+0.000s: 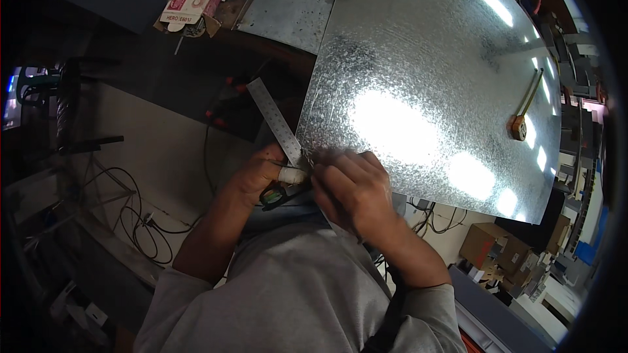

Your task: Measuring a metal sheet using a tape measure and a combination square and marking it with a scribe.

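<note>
A flat steel rule (pixel 275 115) with marks along it slants up and left from my left hand (pixel 258 173), past the left edge of the shiny metal sheet (pixel 392 46). My left fingers are closed around its lower end. A whitish, wrapped-looking piece (pixel 292 175) shows at my left fingertips; I cannot tell whether it is a bandage or part of the tool. Just below hangs a small dark round thing (pixel 272 195) with a greenish middle. My right hand (pixel 356 186) is curled at the sheet's near left corner, its fingertips blurred; what it grips is hidden.
On the sheet's right side lies a tape measure (pixel 519 127) with its blade pulled out. An open carton (pixel 196 0) rests on the bench at upper left. Cables (pixel 140 222) trail over the floor at left. Cardboard boxes (pixel 494 248) stand at lower right.
</note>
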Demonstrator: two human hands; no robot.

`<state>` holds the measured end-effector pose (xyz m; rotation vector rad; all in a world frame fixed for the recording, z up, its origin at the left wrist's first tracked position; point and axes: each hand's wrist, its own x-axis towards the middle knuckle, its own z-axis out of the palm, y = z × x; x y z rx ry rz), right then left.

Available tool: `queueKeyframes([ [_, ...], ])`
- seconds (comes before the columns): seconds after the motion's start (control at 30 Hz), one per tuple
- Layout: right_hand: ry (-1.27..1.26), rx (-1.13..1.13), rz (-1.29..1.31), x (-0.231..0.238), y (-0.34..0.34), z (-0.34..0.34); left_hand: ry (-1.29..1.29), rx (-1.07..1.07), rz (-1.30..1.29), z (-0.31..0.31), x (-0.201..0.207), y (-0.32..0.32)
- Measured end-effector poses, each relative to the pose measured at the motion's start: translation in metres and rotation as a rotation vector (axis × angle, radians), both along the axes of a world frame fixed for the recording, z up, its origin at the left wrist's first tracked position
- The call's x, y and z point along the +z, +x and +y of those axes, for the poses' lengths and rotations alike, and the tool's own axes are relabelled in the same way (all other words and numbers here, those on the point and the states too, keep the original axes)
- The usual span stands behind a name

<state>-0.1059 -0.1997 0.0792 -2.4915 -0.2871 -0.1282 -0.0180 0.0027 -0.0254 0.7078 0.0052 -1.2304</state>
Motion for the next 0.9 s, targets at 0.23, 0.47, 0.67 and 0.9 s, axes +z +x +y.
queueKeyframes([
  [0.23,-0.029,0.015,0.002,0.005,0.001,0.004,-0.006,-0.021,-0.016,0.004,-0.014,-0.002],
  [0.47,0.058,-0.017,0.066,0.009,0.009,-0.002,-0.028,-0.006,0.014,0.0,-0.001,0.0],
  [0.67,0.079,-0.006,0.118,0.013,0.012,-0.006,-0.009,0.007,0.017,-0.003,0.011,0.001],
  [0.9,0.118,-0.01,0.09,0.01,0.014,-0.005,-0.014,0.014,0.02,-0.001,0.003,0.0],
])
